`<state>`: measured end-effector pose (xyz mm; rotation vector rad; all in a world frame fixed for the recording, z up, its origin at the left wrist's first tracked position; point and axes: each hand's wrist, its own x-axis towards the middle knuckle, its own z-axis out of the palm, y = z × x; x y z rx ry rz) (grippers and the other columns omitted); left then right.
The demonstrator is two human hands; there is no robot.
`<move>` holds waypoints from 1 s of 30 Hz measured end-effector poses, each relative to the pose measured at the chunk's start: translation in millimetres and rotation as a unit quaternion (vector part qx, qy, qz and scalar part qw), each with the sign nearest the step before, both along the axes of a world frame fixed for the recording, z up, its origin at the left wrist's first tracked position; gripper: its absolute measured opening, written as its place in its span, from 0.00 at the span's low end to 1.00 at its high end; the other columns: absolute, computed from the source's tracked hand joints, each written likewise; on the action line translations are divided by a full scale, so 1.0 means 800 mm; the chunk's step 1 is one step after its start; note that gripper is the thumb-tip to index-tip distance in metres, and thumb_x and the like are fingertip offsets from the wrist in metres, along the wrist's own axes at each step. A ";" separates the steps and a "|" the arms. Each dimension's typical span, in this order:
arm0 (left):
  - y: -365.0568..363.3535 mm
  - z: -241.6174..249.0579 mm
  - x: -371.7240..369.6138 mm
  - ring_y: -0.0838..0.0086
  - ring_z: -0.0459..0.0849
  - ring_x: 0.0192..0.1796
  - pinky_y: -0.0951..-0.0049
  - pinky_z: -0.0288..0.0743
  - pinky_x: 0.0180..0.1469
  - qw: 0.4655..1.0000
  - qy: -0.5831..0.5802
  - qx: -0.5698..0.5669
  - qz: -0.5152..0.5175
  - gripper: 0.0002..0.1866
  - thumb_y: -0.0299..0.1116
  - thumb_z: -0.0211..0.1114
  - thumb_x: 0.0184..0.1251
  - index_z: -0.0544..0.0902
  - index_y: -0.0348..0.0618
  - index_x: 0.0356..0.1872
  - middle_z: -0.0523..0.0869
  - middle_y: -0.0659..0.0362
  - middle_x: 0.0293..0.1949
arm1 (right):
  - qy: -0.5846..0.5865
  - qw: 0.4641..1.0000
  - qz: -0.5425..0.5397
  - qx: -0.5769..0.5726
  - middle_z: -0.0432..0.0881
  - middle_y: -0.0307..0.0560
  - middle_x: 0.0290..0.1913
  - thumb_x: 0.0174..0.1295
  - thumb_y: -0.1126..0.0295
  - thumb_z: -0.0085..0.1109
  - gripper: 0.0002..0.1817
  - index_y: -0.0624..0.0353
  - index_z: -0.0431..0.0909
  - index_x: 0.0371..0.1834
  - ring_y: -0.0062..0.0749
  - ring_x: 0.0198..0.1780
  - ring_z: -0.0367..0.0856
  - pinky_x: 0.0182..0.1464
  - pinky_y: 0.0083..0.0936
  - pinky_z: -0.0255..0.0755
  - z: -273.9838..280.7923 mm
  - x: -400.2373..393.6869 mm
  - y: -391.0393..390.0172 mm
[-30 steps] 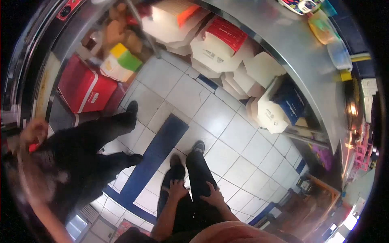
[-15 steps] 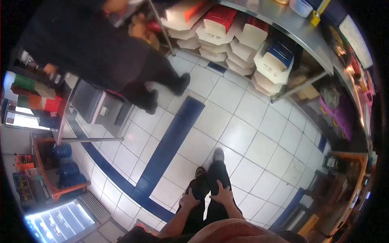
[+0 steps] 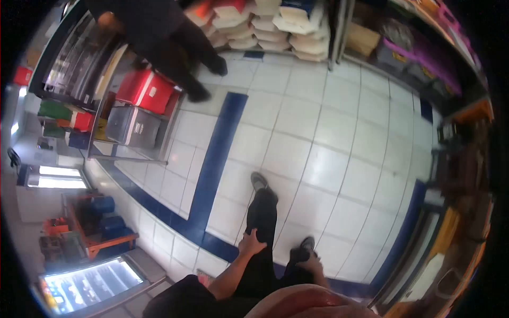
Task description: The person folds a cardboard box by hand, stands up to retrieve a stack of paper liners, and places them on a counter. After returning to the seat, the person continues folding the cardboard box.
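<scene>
My left hand (image 3: pixel 252 244) rests on the dark trousers over my left thigh, fingers apart and holding nothing. On the right, my right hand (image 3: pixel 312 262) lies against the other trouser leg, somewhat blurred, its fingers hard to make out. Beyond my hands, a grey shoe (image 3: pixel 259 182) is forward on the white tiled floor (image 3: pixel 297 138), and the other shoe (image 3: pixel 307 244) is further back.
A person in dark clothes (image 3: pixel 154 26) stands at the upper left, beside a rack with red (image 3: pixel 151 91) and grey coolers (image 3: pixel 132 126). Stacked white cartons (image 3: pixel 299 26) are at the top. An orange wooden stand (image 3: pixel 108 245) holds blue jugs; shelves line the right.
The view has shifted and turned. My legs have changed places in stride, the left shoe now forward. My hands are further apart, and the red cooler has come into view.
</scene>
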<state>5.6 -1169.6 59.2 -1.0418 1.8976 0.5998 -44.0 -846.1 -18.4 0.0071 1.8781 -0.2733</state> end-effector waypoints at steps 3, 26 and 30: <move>0.052 0.035 0.068 0.39 0.79 0.64 0.45 0.75 0.63 0.998 0.050 -0.025 -0.015 0.56 0.62 0.76 0.46 0.58 0.60 0.78 0.70 0.35 0.68 | -0.040 0.992 -0.119 -0.033 0.62 0.79 0.73 0.35 0.40 0.82 0.68 0.38 0.50 0.83 0.70 0.72 0.67 0.72 0.52 0.66 0.087 0.014 0.043; 0.215 0.148 0.616 0.60 0.73 0.70 0.62 0.69 0.70 0.865 0.047 0.479 0.141 0.49 0.65 0.63 0.67 0.58 0.45 0.80 0.69 0.46 0.73 | -0.014 0.968 -0.033 -0.249 0.59 0.66 0.79 0.65 0.35 0.57 0.51 0.53 0.53 0.83 0.55 0.79 0.58 0.77 0.44 0.58 0.160 0.430 0.248; 0.184 0.149 0.688 0.60 0.78 0.65 0.54 0.74 0.65 0.912 -0.083 0.379 0.129 0.43 0.67 0.60 0.68 0.68 0.52 0.76 0.76 0.51 0.68 | -0.001 0.975 -0.016 -0.221 0.74 0.59 0.71 0.69 0.42 0.55 0.39 0.59 0.67 0.75 0.50 0.69 0.74 0.69 0.39 0.69 0.235 0.469 0.323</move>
